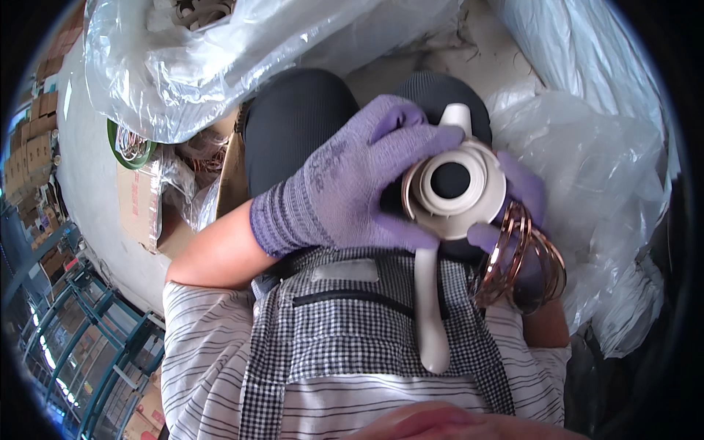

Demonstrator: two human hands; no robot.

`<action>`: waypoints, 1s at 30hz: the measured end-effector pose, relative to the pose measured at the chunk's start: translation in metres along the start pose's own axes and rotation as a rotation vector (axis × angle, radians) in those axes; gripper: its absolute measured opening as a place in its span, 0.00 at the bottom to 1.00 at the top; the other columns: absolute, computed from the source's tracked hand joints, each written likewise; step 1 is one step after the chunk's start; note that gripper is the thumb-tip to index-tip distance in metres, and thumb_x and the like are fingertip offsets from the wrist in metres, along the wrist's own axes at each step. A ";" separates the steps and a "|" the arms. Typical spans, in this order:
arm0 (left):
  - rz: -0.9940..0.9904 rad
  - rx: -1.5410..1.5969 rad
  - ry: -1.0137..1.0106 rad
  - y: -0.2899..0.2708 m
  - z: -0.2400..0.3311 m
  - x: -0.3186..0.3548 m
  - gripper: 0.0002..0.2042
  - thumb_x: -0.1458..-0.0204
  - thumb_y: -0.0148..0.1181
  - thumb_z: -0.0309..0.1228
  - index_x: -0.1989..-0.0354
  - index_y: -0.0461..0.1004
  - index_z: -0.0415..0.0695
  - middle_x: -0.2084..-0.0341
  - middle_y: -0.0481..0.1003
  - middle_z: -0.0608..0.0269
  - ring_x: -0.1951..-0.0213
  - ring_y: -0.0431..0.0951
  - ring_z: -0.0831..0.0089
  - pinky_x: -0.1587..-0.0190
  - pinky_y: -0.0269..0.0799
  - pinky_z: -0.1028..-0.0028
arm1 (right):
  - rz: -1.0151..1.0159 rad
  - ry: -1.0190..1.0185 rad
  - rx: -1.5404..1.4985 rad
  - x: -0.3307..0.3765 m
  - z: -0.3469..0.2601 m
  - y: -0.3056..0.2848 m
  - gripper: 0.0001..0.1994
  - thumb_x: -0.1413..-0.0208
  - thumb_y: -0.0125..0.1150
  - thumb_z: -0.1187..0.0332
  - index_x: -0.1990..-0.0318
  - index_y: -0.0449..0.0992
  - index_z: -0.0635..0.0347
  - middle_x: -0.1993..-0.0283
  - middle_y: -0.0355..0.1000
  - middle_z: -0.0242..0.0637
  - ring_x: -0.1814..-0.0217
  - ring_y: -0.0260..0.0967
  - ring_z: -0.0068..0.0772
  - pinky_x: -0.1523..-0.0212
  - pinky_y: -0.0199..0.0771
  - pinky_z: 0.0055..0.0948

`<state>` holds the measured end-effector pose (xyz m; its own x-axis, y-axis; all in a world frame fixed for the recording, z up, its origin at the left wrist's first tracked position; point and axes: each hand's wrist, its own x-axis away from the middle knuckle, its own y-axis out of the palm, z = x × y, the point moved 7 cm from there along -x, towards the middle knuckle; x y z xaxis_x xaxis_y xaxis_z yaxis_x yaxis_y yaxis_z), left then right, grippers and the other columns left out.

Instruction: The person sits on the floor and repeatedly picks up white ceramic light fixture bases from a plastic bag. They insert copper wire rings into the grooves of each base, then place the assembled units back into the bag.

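Gloved hands met at centre frame: I saw the left hand (352, 183) with fingers wrapped over the rim of a round beige plastic part (453, 189), its long handle pointing down over the checked apron (352, 330). Right hand (517, 213), mostly hidden behind that part, gripped it from beneath, copper wire rings (522, 258) looped around it at right of centre.

Both the left hand (352, 183) and the right hand (517, 202) wear purple knit gloves. The round plastic part (455, 192) is off-white with a black centre. The metal rings (524, 257) are copper-coloured. The apron (352, 330) is a black-and-white check; the shirt (202, 352) is pale with thin dark stripes. The plastic bags (587, 147) are clear to whitish. The cardboard box (139, 205) is brown, apparently with red print.
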<state>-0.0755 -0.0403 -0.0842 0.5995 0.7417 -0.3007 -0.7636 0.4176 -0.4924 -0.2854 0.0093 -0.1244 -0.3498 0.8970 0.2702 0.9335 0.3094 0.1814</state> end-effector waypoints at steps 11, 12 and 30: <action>0.036 -0.287 0.059 0.006 -0.001 0.006 0.47 0.63 0.73 0.64 0.35 0.73 0.49 0.51 0.77 0.57 0.46 0.75 0.56 0.37 0.64 0.53 | -0.132 -0.297 0.160 -0.011 -0.003 -0.005 0.41 0.50 0.80 0.72 0.30 0.63 0.64 0.33 0.69 0.47 0.32 0.70 0.38 0.32 0.74 0.37; 0.033 -0.301 0.055 0.007 -0.003 0.007 0.47 0.64 0.72 0.65 0.35 0.73 0.49 0.50 0.77 0.57 0.45 0.75 0.56 0.37 0.64 0.53 | -0.134 -0.268 0.133 -0.010 -0.003 -0.006 0.41 0.50 0.79 0.72 0.29 0.63 0.64 0.33 0.69 0.47 0.33 0.71 0.38 0.32 0.74 0.37; 0.233 -0.314 0.045 0.023 0.000 0.015 0.54 0.72 0.83 0.55 0.34 0.67 0.39 0.44 0.74 0.50 0.42 0.73 0.50 0.36 0.64 0.54 | -0.081 -0.267 0.215 -0.010 -0.005 0.008 0.43 0.45 0.76 0.68 0.25 0.57 0.61 0.32 0.69 0.45 0.31 0.69 0.35 0.31 0.70 0.34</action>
<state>-0.0835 -0.0193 -0.0997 0.4341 0.7710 -0.4659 -0.7742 0.0549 -0.6306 -0.2748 0.0008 -0.1210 -0.4169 0.9090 0.0016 0.9088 0.4168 -0.0192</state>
